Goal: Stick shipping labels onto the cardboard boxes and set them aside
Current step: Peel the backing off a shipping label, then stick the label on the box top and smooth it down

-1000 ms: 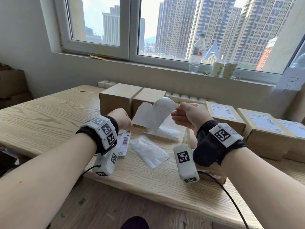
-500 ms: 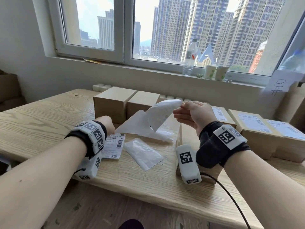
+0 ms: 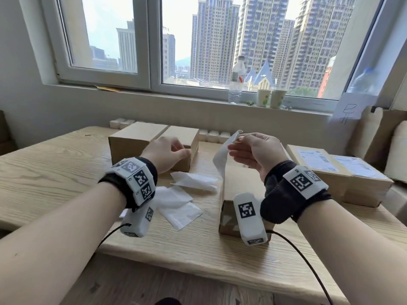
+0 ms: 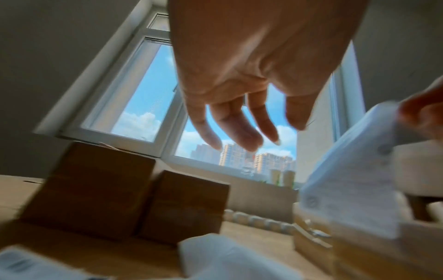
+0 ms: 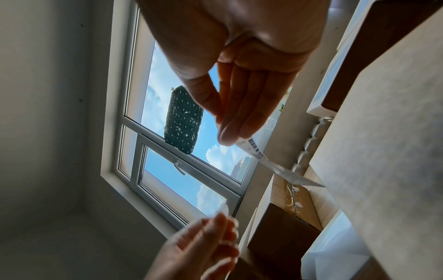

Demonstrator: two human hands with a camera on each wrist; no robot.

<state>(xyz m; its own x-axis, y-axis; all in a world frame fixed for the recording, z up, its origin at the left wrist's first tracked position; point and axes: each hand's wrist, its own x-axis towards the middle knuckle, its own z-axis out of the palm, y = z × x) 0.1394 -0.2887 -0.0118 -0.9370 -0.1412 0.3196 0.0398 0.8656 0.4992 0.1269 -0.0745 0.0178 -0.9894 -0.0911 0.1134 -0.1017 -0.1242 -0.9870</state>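
Observation:
My right hand [image 3: 239, 138] pinches the top corner of a white shipping label [image 3: 222, 160], which hangs down edge-on over an unlabelled cardboard box [image 3: 239, 186] near the table's front. In the right wrist view thumb and fingers [image 5: 236, 113] meet on the label [image 5: 261, 159], and its barcode shows. My left hand [image 3: 179, 149] is blurred, with relaxed fingers holding nothing, in front of two plain boxes [image 3: 136, 139] at the back. The left wrist view shows its spread fingers [image 4: 239, 130] above those boxes [image 4: 95, 189], with the label [image 4: 354, 180] to the right.
Peeled backing sheets [image 3: 193, 181] lie on the wooden table [image 3: 55, 172] between my hands. Two labelled boxes [image 3: 319, 161] stand at the right. A water bottle [image 3: 236, 80] and two paper cups [image 3: 272, 99] are on the sill. Cables trail from both wrists.
My left hand has risen from the table near the printed sheets and moved forward to the plain boxes. The backing has come off, and the label now hangs free from my right hand.

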